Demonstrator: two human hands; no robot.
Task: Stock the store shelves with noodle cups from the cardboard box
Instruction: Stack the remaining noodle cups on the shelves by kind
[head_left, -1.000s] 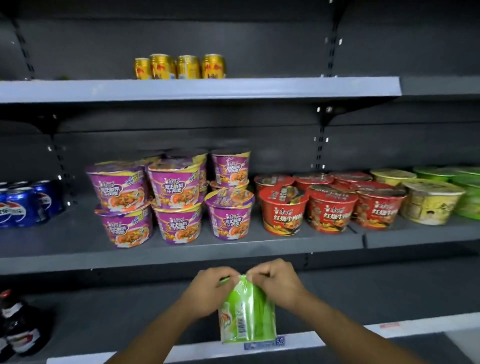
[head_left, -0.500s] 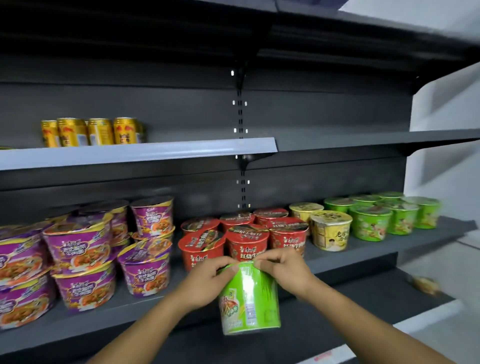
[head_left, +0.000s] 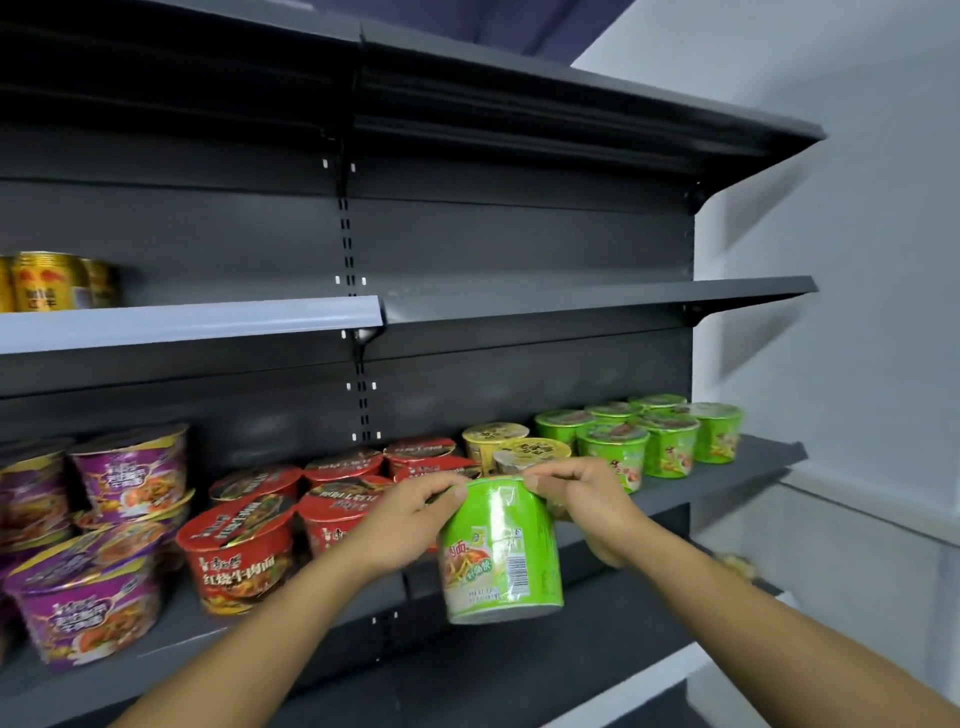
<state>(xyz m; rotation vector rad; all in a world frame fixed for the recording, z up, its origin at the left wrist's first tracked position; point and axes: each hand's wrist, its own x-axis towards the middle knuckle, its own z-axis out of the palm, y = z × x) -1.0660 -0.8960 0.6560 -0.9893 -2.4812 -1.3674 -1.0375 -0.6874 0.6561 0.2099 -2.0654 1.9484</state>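
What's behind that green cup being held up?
Behind the held green cup, two yellow cups stand on the shelf, red cups left of them, green cups right. The cup and the right hand cover the nearer yellow cup's side, so its label cannot be seen.

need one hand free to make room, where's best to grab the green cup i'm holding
Probably the side wall of the green cup, just under the rim, with the right hand wrapping in from the right. The cup hangs nearly upright, and its round wall is bare on that side.
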